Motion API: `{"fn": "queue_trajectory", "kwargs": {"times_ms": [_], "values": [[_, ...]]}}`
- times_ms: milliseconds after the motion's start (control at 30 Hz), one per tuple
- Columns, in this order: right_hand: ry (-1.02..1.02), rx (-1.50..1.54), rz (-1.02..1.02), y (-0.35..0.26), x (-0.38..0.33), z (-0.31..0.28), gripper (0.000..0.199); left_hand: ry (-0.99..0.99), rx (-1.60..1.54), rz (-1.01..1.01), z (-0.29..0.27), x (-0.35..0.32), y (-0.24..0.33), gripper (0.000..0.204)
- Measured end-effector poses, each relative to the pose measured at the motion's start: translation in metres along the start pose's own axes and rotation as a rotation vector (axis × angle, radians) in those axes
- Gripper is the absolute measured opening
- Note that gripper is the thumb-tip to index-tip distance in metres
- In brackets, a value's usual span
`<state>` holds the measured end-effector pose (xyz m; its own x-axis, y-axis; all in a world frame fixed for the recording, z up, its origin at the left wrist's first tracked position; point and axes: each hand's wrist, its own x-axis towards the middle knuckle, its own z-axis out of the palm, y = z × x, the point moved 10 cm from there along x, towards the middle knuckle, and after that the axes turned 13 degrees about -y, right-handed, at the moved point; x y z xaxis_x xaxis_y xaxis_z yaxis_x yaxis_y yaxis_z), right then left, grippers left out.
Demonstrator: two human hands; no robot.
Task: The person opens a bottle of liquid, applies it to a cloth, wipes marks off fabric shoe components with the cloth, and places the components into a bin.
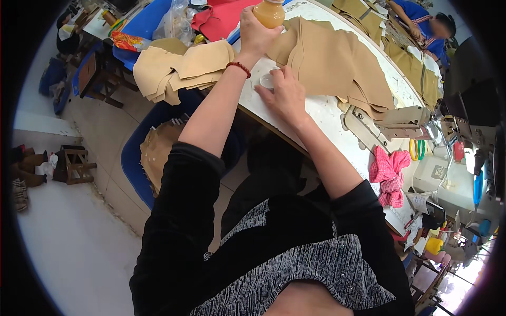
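Observation:
My left hand (255, 36) is wrapped round a clear bottle (270, 14) with yellow-orange liquid in it, at the far edge of the view; the bottle's top is partly cut off. Closer to me, my right hand (287, 97) has its thumb and fingers closed on a small round whitish lid (266, 81), low over the white tabletop (253, 94). Just right of both hands lies a stack of tan cut leather-like pieces (329, 58). Another stack of paler tan pieces (184, 67) is beside my left forearm.
A sewing machine (403, 122) stands at the right of the table, with a pink checked cloth (391, 176) near it. Below the left stack is a blue bin (132, 152) with tan pieces. Red material (224, 21) and a plastic bag (174, 22) lie at the back. A person in blue (421, 26) works far right.

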<state>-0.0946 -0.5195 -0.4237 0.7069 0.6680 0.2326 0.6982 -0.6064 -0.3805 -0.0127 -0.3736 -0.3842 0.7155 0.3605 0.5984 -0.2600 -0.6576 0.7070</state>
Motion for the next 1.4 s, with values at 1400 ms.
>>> {"fn": "queue_trajectory", "kwargs": {"times_ms": [1400], "values": [[-0.519,-0.379,-0.537,-0.113,-0.049,-0.098,0.016,-0.298,-0.004,0.024,-0.080,-0.213,0.113,0.068]]}}
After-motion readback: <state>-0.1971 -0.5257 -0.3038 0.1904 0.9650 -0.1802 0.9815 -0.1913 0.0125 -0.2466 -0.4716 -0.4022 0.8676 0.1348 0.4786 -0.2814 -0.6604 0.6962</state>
